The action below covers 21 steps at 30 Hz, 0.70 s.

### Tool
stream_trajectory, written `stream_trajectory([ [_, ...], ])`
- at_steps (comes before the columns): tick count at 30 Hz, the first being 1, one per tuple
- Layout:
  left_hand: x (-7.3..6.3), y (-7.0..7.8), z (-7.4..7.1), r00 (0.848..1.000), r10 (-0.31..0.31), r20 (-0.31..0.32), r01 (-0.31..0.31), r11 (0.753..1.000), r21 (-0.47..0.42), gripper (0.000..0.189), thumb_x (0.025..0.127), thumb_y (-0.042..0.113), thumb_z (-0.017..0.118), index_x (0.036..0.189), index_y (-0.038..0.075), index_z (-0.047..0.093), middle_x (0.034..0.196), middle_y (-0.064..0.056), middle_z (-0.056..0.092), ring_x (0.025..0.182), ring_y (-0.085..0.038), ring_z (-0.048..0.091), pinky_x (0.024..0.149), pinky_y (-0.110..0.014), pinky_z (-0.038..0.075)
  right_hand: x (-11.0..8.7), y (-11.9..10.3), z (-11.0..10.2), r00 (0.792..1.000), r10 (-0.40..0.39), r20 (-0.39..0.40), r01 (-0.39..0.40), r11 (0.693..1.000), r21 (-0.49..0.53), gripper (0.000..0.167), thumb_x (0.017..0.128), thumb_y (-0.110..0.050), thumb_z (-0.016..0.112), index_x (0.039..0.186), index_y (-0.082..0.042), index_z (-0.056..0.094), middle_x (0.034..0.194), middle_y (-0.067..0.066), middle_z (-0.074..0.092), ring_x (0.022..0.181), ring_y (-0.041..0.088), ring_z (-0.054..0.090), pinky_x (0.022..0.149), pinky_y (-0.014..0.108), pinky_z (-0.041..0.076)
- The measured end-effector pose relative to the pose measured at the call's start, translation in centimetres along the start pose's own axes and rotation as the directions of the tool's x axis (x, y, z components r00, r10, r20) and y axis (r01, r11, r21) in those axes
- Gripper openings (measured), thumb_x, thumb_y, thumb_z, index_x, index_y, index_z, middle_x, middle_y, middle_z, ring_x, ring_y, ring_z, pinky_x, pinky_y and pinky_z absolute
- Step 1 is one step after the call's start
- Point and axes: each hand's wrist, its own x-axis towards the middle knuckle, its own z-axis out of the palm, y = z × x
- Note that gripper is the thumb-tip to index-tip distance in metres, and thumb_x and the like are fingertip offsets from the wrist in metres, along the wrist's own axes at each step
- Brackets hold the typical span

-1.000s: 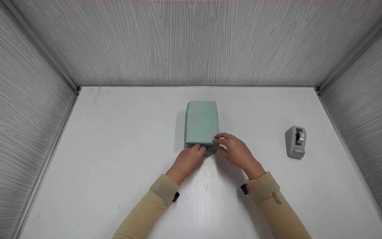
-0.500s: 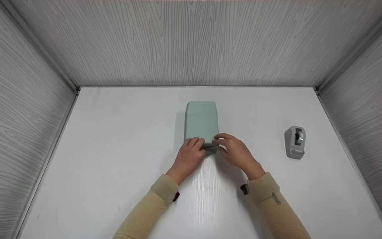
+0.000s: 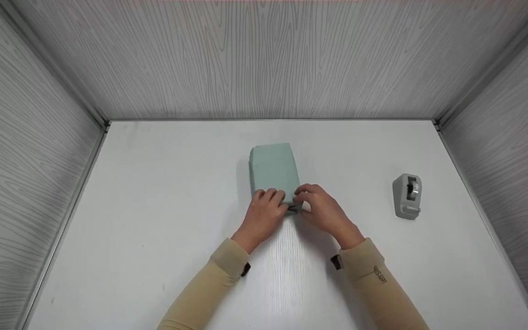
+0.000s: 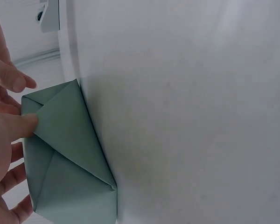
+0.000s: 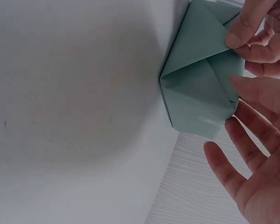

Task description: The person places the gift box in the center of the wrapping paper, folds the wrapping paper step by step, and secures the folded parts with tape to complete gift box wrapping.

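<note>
A box wrapped in pale green paper (image 3: 273, 169) lies on the white table between both hands. Its near end carries folded paper flaps; one large triangular flap (image 4: 65, 121) crosses the end face in the left wrist view. My left hand (image 3: 264, 215) grips the near left part of the box, fingers bent over the top and thumb (image 4: 25, 125) pressing the flap's edge. At the near right corner, my right hand (image 3: 326, 213) holds the paper lightly, with its thumb (image 5: 245, 84) at the end fold and fingertips along the top edge.
A grey tape dispenser (image 3: 407, 196) with a roll in it stands on the table (image 3: 154, 206) to the right. Grey wood-grain panels (image 3: 264, 59) rise at the back and both sides.
The box has turned slightly, its far end swinging left. My left fingers have moved from the near edge onto the top. The right hand stays near the same corner.
</note>
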Motion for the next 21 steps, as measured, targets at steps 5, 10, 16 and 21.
stream_trajectory([
  [5,0.1,0.1,0.2,1.0,-0.022,-0.017,0.022,1.0,0.01,0.019,0.099,0.015,0.058,0.085,0.015,0.071,0.106,-0.003,0.057,0.096,-0.023,0.055,0.081,-0.042,0.046,0.4,0.0,0.8,0.993,-0.094,-0.064,0.089,0.993,-0.079,0.027,0.073,0.004,0.084,0.087,-0.003,0.061,0.102,0.006,0.056,0.097,0.026,0.052,0.08,0.037,0.049],
  [10,0.2,0.2,0.4,0.999,-0.035,-0.03,0.035,0.999,0.006,0.018,0.098,0.013,0.058,0.085,0.014,0.069,0.105,-0.003,0.057,0.095,-0.023,0.054,0.081,-0.042,0.046,0.9,-0.1,1.6,0.985,-0.137,-0.104,0.109,0.965,-0.24,0.037,0.072,-0.011,0.088,0.085,-0.007,0.054,0.096,0.006,0.052,0.089,0.026,0.049,0.071,0.036,0.049],
  [16,0.1,0.2,0.6,0.997,-0.038,-0.072,0.038,0.999,-0.001,0.02,0.099,0.014,0.055,0.083,0.013,0.067,0.101,-0.002,0.057,0.092,-0.023,0.054,0.078,-0.042,0.046,1.4,-0.3,2.1,0.984,-0.122,-0.133,0.08,0.956,-0.281,0.039,0.073,-0.017,0.089,0.084,-0.006,0.053,0.097,0.009,0.053,0.088,0.029,0.049,0.065,0.037,0.048],
  [21,0.1,0.1,0.7,0.994,-0.033,-0.101,0.031,0.999,-0.019,0.017,0.098,0.014,0.058,0.085,0.012,0.068,0.1,-0.003,0.058,0.09,-0.024,0.055,0.077,-0.042,0.046,1.5,-0.3,2.4,0.984,-0.104,-0.143,0.059,0.957,-0.286,0.039,0.076,-0.021,0.087,0.083,-0.005,0.053,0.097,0.01,0.052,0.089,0.029,0.049,0.065,0.037,0.048],
])
